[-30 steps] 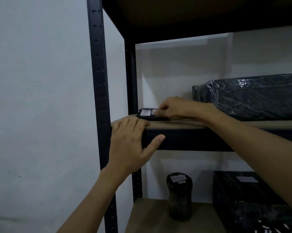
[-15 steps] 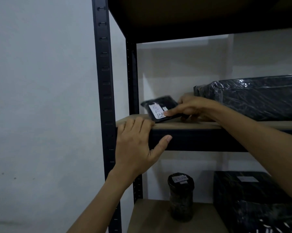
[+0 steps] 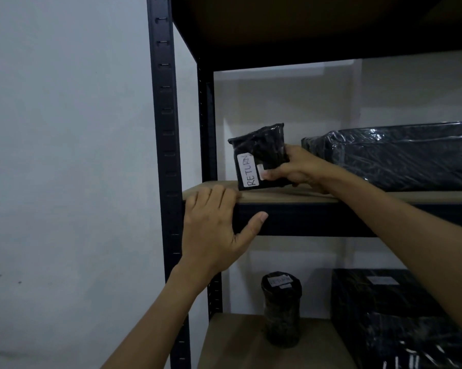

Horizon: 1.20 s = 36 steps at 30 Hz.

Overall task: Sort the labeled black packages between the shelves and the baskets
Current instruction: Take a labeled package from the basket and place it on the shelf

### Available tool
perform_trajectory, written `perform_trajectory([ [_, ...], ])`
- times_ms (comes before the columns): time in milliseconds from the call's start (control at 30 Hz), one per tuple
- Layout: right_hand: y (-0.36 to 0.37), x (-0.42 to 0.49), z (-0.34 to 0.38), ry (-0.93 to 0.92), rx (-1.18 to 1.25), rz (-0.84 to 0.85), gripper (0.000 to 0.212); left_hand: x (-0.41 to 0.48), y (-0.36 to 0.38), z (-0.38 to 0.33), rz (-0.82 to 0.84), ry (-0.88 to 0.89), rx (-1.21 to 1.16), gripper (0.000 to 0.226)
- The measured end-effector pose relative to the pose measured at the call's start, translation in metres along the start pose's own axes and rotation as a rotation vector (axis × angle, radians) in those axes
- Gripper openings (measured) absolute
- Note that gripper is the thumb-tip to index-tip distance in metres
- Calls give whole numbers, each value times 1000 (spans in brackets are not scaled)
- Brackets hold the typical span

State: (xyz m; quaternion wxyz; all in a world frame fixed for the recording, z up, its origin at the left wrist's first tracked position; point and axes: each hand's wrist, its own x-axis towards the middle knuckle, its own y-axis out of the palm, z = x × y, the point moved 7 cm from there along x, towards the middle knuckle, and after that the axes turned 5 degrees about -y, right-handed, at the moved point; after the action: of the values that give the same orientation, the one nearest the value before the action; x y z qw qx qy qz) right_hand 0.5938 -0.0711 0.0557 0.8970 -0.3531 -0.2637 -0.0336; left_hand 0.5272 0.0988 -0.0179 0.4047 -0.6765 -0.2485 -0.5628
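A small flat black package (image 3: 261,150) with a white label reading RETURN stands tilted upright at the left end of the middle shelf (image 3: 331,198). My right hand (image 3: 295,169) grips its right side, thumb on the front face. My left hand (image 3: 216,227) rests on the shelf's front edge, fingers on top of the board, thumb on the dark beam, holding no package. A large black wrapped package (image 3: 400,155) lies on the same shelf to the right.
On the lower shelf (image 3: 232,342) stand a black wrapped cylinder (image 3: 281,307) with a white label and a large black labeled box (image 3: 384,315). The dark metal upright (image 3: 166,155) frames the left side. A pale wall fills the left.
My right hand has lifted the small package from lying flat on the shelf and tipped it upright, so its RETURN label faces me. My left hand stayed on the shelf edge.
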Motion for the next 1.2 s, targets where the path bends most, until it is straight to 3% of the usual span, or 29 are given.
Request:
perform_trajectory([
  [133, 2, -5, -6, 107, 112, 32, 43, 0, 1, 0, 3, -3, -9, 53],
  [300, -9, -7, -3, 160, 227, -114, 20, -1, 0, 1, -16, 1, -6, 52],
  [467, -19, 0, 14, 84, 169, -197, 35, -1, 1, 1, -16, 1, 4, 54],
  [567, -20, 1, 20, 82, 110, -177, 26, -1, 1, 1, -9, -5, 4, 55],
  [733, -18, 0, 11, 70, 497, -263, 31, -1, 2, 2, 2, -4, 12, 55],
  [833, -14, -2, -3, 60, 588, -204, 37, -1, 1, 1, -8, 3, 2, 53],
  [1000, -19, -7, -17, 107, 278, -70, 61, -1, 3, 2, -5, 4, 11, 54],
  [1100, -13, -15, -16, 115, 301, 26, 48, -1, 4, 3, -15, 7, 11, 55],
  [1200, -13, -17, -15, 101, 312, 36, 52, -1, 5, 3, -14, 6, 9, 56],
])
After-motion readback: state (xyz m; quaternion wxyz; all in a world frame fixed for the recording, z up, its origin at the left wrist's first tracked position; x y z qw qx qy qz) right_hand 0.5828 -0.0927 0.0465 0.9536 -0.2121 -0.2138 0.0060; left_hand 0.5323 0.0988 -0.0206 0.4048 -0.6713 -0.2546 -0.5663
